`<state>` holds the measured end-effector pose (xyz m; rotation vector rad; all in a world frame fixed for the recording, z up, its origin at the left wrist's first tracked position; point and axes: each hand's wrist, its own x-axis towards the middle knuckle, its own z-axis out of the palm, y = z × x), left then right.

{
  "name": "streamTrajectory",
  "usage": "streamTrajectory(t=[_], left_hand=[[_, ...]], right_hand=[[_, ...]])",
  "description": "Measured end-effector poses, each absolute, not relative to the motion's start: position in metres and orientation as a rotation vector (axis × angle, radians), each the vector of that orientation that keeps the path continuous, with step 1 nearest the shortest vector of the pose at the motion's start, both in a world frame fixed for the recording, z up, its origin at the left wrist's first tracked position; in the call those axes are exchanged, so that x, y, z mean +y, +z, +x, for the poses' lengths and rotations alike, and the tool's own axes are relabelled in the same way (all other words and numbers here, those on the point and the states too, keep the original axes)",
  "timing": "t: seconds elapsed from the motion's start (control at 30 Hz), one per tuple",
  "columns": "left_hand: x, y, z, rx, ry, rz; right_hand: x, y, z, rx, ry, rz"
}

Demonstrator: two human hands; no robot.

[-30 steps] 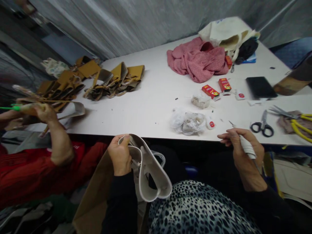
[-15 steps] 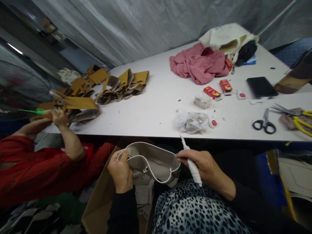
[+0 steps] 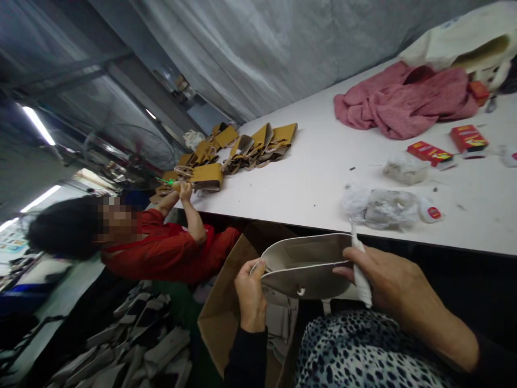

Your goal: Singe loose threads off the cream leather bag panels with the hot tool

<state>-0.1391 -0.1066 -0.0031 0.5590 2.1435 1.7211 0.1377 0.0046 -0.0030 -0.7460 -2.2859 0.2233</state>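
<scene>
A small grey bag (image 3: pixel 319 286) with white edges and a small metal clasp on its front panel is held up in front of my lap, mouth facing up. My left hand (image 3: pixel 251 296) pinches its left end, thumb over the rim. At the right end, my right hand (image 3: pixel 391 280) is closed around a slim white-wrapped tool (image 3: pixel 362 275) with a thin pointed tip. Its thumb and fingers also lie at the bag's right corner; how firmly they grip the bag is partly hidden.
Below the bag stands a cardboard box (image 3: pixel 220 318) with grey pieces inside. On the white table (image 3: pixel 307 178) lie plastic-wrapped lumps (image 3: pixel 391 209), red boxes (image 3: pixel 430 154), a pink cloth (image 3: pixel 404 102) and several mustard bags (image 3: pixel 283 141). A co-worker in red (image 3: pixel 161 253) sits at left.
The view has swung left, so the table things appear farther right. The bag's mouth has narrowed and its front rim is straighter. Both hands keep their holds.
</scene>
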Motion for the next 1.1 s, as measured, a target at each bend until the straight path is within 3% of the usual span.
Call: streamTrajectory(t=[0.2, 0.4, 0.7, 1.1], left_hand=[[-0.151, -0.022, -0.106, 2.347, 1.353, 0.845], [-0.151, -0.024, -0.094, 2.437, 1.338, 1.091], [-0.146, -0.020, -0.095, 2.430, 1.292, 1.198], [-0.149, -0.017, -0.087, 2.386, 1.220, 1.247]], right_hand=[[-0.003, -0.016, 0.149, -2.169, 0.077, -1.029], [-0.013, -0.035, 0.162, -2.143, 0.154, -1.234], [-0.015, -0.040, 0.174, -2.078, 0.558, -1.383], [-0.015, -0.045, 0.159, -2.020, 0.547, -1.406]])
